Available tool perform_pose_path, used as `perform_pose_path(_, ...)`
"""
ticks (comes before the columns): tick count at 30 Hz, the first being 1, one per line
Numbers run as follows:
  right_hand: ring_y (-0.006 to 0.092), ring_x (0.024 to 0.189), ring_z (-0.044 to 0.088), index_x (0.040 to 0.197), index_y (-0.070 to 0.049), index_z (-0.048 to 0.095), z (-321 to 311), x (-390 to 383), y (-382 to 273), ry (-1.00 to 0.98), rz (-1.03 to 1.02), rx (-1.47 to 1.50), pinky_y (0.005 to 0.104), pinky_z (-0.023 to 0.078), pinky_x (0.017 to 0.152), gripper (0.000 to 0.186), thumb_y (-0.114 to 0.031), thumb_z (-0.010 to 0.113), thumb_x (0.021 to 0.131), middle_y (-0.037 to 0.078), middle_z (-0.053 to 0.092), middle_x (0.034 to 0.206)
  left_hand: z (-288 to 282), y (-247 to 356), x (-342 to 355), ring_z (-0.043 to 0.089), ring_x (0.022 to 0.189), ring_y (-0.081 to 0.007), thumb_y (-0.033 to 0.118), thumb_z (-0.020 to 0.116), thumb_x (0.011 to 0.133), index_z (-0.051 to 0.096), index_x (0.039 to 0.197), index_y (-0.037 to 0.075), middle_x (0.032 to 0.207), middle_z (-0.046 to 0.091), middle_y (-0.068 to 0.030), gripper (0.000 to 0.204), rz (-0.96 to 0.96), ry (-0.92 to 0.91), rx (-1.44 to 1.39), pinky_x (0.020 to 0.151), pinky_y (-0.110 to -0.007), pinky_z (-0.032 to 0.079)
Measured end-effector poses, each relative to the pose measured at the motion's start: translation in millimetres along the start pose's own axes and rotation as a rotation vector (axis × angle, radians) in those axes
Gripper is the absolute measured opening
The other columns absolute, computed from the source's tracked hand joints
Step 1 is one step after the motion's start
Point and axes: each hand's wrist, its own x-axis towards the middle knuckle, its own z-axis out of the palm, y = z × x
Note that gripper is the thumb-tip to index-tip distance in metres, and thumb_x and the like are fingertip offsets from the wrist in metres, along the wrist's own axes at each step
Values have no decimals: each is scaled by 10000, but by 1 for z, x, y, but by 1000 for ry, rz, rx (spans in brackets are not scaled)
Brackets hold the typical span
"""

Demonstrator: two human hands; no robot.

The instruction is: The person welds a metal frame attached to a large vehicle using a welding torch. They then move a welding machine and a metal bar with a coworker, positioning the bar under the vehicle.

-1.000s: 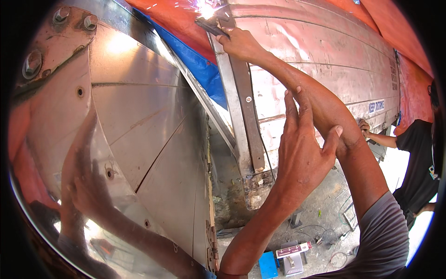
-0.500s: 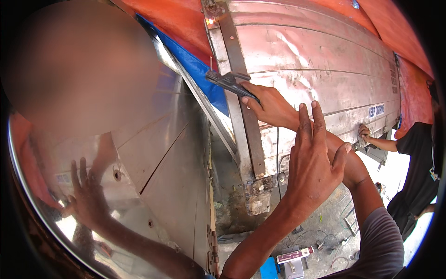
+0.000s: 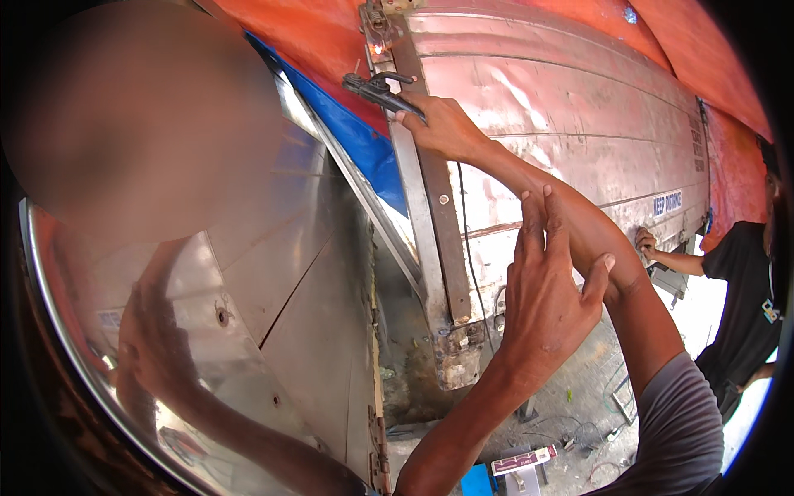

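Observation:
My right hand (image 3: 447, 128) grips the handle of a black welding electrode holder (image 3: 389, 95). A short thin rod stands up from the holder's far end. Just above it, a small bright glowing spot (image 3: 379, 50) shows beside the hinge at the top of the metal door post (image 3: 426, 198). My left hand (image 3: 542, 306) is raised in front of my right forearm. Its fingers are stretched and the thumb stands apart, with nothing held. Whether it touches the forearm I cannot tell.
A large dented metal panel (image 3: 579, 107) fills the upper right. Shiny sheet metal (image 3: 289, 314) on the left reflects an arm. Orange tarp (image 3: 306, 41) and blue tarp (image 3: 331, 124) hang behind. A person in black (image 3: 740, 298) holds the panel's lower edge. Boxes (image 3: 525, 460) and cables lie below.
My right hand has moved up and left with the electrode holder, nearer the hinge at the top of the post. My left hand sits slightly lower, its two longest fingers overlapping the forearm.

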Motion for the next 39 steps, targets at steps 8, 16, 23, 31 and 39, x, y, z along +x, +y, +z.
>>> perform_pose_path(8,483,958,694,1217,-29,688,8,28,16,61,21,-35,553,515,881,372,-310,589,995,289,717,957,-11,-10,1,296,1497,-578,360,745,941,196,1600,-133,1592,224,-472,990,-80,-58,12,1204,-503,361)
perform_pose_path(16,500,1009,685,1285,-9,663,9,33,22,44,39,-41,543,513,930,433,-317,585,992,315,689,1119,-10,-16,1,297,1498,-577,382,733,950,200,1599,-132,1605,208,-462,985,-84,-84,37,1203,-500,358)
perform_pose_path(23,479,888,691,1352,-24,656,6,41,16,11,60,-57,543,512,822,488,-361,589,1005,313,709,956,-13,-14,1,299,1492,-588,376,731,952,190,1604,-129,1606,198,-465,987,-102,-100,21,1193,-513,372)
perform_pose_path(31,476,817,681,1311,5,666,16,46,21,89,82,-50,549,495,776,486,-371,575,1017,315,691,863,-14,-19,0,316,1485,-584,376,739,945,198,1600,-134,1602,203,-470,991,-110,-93,29,1189,-502,384)
perform_pose_path(39,494,945,709,1225,18,684,23,46,45,232,-13,-120,563,534,886,443,-342,548,1007,339,715,954,-9,-16,0,329,1480,-583,373,745,941,218,1592,-141,1601,212,-468,983,-89,-100,20,1173,-500,407)
